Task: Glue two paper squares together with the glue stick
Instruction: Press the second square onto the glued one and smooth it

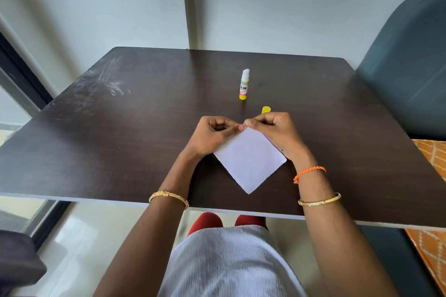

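A white paper square (pixel 251 161) lies turned like a diamond on the dark table (pixel 120 128), near its front edge. My left hand (pixel 214 134) and my right hand (pixel 272 131) meet at its far corner, fingers pinching the paper there. Whether a second square lies under it I cannot tell. An uncapped glue stick (pixel 244 84) with a yellow base stands upright beyond my hands. Its yellow cap (pixel 266 109) lies just behind my right hand, partly hidden.
A dark blue chair back (pixel 410 67) stands at the table's right side, with an orange patterned cloth (pixel 432 159) below it. The table's far edge meets a pale wall. A dark object (pixel 17 260) sits low at the left.
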